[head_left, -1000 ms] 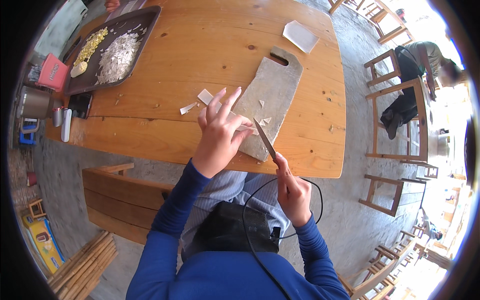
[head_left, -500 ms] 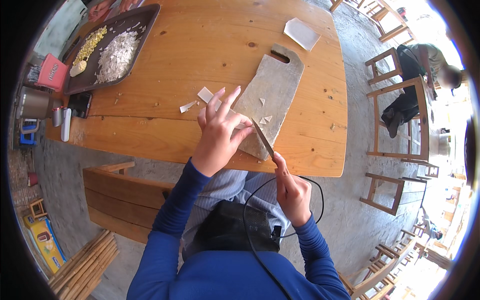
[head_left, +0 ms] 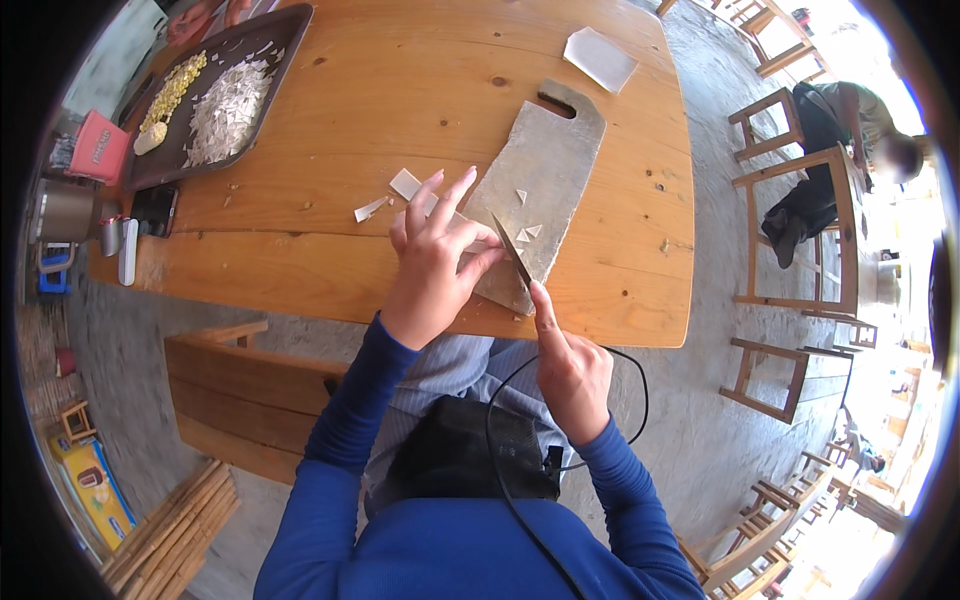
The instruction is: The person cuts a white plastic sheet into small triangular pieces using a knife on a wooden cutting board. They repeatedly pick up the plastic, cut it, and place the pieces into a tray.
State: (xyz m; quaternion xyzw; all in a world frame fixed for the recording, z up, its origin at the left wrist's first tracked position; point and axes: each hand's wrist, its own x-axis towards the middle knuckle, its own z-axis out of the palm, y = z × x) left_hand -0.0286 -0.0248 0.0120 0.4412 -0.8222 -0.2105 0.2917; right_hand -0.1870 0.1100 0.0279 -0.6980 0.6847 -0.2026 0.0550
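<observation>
The left hand (head_left: 428, 270) is pinching a thin, flat white strip (head_left: 406, 184), likely light and brittle, best held near its end, at the grey slab board (head_left: 552, 150)'s eight o'clock, the right hand (head_left: 575, 378) gripping a pointed metal knife (head_left: 512, 249).

"The count at the hands?"

"One knife (head_left: 512, 249) in the right hand (head_left: 572, 375), at least one pale strip (head_left: 407, 184) at the left hand (head_left: 428, 275), one grey board (head_left: 550, 145) under its fingertips, at least three pale triangles (head_left: 521, 197) to their right."

"And farther off?"

"One pale sheet (head_left: 600, 60) beyond both hands; leftward of the left, one dark tray (head_left: 160, 172) with two heaps (head_left: 228, 112)."
</observation>
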